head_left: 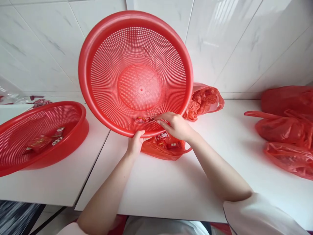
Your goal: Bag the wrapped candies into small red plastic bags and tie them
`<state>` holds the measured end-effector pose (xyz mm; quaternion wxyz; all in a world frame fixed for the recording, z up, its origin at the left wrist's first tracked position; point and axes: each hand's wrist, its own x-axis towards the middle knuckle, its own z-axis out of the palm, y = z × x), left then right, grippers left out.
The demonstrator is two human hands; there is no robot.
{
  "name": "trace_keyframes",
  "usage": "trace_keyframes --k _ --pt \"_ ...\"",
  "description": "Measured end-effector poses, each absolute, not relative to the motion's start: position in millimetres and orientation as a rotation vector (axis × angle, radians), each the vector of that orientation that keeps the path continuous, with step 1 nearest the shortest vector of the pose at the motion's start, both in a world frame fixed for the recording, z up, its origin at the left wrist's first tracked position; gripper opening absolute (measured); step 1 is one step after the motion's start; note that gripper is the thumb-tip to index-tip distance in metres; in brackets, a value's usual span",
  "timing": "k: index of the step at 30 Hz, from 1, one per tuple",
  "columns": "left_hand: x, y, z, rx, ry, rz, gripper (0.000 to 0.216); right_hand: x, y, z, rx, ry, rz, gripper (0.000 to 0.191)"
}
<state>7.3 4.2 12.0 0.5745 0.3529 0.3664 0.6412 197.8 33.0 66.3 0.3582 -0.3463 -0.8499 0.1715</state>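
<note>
A large red plastic colander basket (pixel 141 19) is tilted up with its opening facing me. My left hand (pixel 136 142) grips its near rim, thumb over the edge. Inside the basket, my right hand (pixel 174 125) pinches a small dark red wrapped candy (pixel 151 118) low on the wall. Another small red wrapped candy (pixel 140 119) lies to the left of those fingers. Beneath the tilted rim sits an open red plastic bag (pixel 156 151) with several small red packets (pixel 173 144) in it, partly hidden by the basket and my hands.
A second red basket (pixel 73 147) on the left holds several packets (pixel 40 143). Behind the tilted basket lies a crumpled red bag (pixel 205 99). Several red plastic bags (pixel 286 130) rest at the right. A gap (pixel 94 163) divides the white tabletops. The tiled wall (pixel 227 58) stands close behind.
</note>
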Motion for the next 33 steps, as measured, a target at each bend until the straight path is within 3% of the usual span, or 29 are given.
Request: trace_keyframes --k 9,14,17,22,33 --pt "22.3 -10.5 -3.4 0.905 0.871 1.279 0.045 180.6 33.3 41.9 -0.841 -2.395 0.420 0.047" --pt "19.1 -5.3 -1.3 0.897 0.846 1.302 0.048 178.5 31.6 44.0 -0.858 -2.244 0.644 0.033" --pt "14.0 -0.9 2.7 0.876 0.854 1.320 0.048 180.3 35.3 44.3 -0.855 -1.989 0.963 0.029" --pt "5.9 4.7 9.5 0.879 0.856 1.397 0.049 188.1 42.9 48.0 -0.801 -1.608 1.544 0.040" --pt "-5.6 13.1 10.6 0.828 0.891 1.522 0.057 190.9 42.5 54.0 -0.780 -1.455 1.625 0.038"
